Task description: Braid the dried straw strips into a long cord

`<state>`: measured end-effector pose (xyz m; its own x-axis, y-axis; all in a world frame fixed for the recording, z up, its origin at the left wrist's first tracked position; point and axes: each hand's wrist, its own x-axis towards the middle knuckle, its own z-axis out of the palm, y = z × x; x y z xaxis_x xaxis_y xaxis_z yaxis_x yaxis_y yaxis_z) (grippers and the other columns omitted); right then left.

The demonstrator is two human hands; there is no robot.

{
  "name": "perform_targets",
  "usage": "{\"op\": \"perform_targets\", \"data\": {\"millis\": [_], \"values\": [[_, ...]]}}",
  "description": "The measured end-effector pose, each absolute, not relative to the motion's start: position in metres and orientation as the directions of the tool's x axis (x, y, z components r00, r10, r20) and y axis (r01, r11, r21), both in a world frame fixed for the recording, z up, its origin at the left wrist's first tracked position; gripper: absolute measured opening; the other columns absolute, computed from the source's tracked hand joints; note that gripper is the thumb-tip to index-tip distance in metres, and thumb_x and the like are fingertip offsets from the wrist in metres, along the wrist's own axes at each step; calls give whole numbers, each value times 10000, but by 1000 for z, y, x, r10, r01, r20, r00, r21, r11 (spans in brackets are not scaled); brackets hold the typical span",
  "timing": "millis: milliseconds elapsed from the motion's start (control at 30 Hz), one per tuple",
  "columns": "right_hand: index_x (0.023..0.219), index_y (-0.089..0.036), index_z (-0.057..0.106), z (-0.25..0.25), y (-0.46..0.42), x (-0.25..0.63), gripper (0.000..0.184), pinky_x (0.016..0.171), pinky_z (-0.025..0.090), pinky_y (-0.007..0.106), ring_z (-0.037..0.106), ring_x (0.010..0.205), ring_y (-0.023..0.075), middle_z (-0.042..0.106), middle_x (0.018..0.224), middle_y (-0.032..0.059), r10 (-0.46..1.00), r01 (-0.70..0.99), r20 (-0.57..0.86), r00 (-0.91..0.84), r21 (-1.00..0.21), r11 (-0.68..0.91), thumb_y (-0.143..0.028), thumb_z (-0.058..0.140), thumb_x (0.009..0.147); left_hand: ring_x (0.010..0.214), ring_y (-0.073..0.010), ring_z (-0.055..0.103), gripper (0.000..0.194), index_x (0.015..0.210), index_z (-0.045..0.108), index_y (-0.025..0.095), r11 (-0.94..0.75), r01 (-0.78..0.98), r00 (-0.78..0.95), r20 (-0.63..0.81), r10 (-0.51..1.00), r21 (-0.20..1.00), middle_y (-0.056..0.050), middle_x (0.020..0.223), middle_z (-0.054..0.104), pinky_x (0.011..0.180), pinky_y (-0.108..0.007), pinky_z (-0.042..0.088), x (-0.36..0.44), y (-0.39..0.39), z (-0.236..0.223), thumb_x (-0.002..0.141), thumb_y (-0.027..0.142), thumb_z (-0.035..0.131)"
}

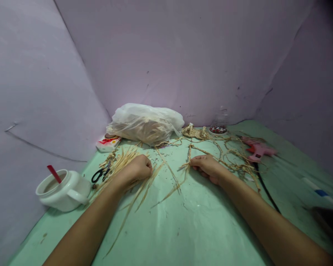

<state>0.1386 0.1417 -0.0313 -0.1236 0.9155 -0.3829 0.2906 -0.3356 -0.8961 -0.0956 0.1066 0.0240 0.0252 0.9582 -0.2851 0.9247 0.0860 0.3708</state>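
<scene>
My left hand (pixel 141 168) is closed low over a spread of pale, dry raffia strands (pixel 124 160). Some strands come out from under its fingers towards the table's near side; the fingertips are partly hidden. With a pinch of thumb and fingers, my right hand (pixel 207 166) holds a braided raffia cord (pixel 189 157) near its loose, splayed end. From there the cord runs up and then off to the right, into a tangle of finished braid (pixel 238 162). Between the hands, a few single strands (pixel 170 171) lie on the green table.
Left of the strands are black-handled scissors (pixel 97 175) and a white pot (pixel 69 190) holding a red stick. A plastic bag (pixel 147 123), a small box (pixel 108 144), a woven piece (pixel 194 132) and a bead container (pixel 218 128) stand behind. A pink glue gun (pixel 259 149) lies right.
</scene>
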Motion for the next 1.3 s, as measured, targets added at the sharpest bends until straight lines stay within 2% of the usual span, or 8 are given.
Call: {"op": "perform_targets", "data": {"millis": [367,533,700,833,967,1100,1233,1300], "values": [[483,-170,415,-33,142,139,174,337,71,214,165,299,26,288,356,-77,914,287,-385,-131,-897,-337,-228,535,596,577,-164,554,158,619,628,159,78,986,-43,-229,973,146,-59,612,608,485,-222,327,-88,105,25,556,175,484],[480,-171,411,-31,141,139,173,334,70,214,170,295,28,283,350,-76,910,278,-396,-124,-894,-351,-220,529,596,699,-236,584,218,713,639,156,241,962,-248,-39,968,-129,-125,736,639,560,-268,378,-95,108,35,558,179,487],[481,-168,417,-31,142,139,165,328,80,207,187,291,26,321,360,-71,913,269,-391,-119,-897,-349,-207,529,596,692,-209,583,214,712,640,184,173,983,-175,-23,984,-65,-111,751,648,576,-255,383,-91,106,37,603,171,456],[459,-170,411,-29,141,138,186,322,79,204,173,276,29,271,326,-81,915,270,-385,-121,-900,-343,-207,527,599,712,-251,580,229,739,638,172,210,968,-190,153,970,-134,-130,761,640,570,-283,375,-95,104,47,611,168,449],[455,-170,413,-28,140,138,184,319,86,206,184,273,32,271,316,-78,921,284,-373,-116,-901,-329,-201,519,602,708,-241,573,203,676,628,165,190,974,-156,240,958,-126,-127,722,631,572,-276,358,-108,105,60,653,204,430],[462,-170,411,-29,140,138,177,320,89,206,181,283,31,284,329,-77,924,274,-366,-112,-905,-326,-200,515,603,690,-207,562,194,649,628,155,180,984,-176,258,950,8,-103,696,627,581,-259,352,-110,105,65,634,190,438],[460,-169,411,-29,140,138,176,322,78,205,177,283,29,287,330,-75,919,261,-374,-122,-906,-334,-196,517,598,500,-117,495,130,611,613,143,86,885,-77,-38,996,458,-17,546,569,482,-209,337,-91,102,56,585,200,499],[457,-168,410,-28,140,137,178,321,79,203,177,281,28,283,327,-76,919,258,-376,-121,-906,-337,-192,517,596,397,-82,418,107,599,596,134,158,796,-48,-200,979,584,16,453,501,422,-195,306,-79,102,44,566,176,504]]}}
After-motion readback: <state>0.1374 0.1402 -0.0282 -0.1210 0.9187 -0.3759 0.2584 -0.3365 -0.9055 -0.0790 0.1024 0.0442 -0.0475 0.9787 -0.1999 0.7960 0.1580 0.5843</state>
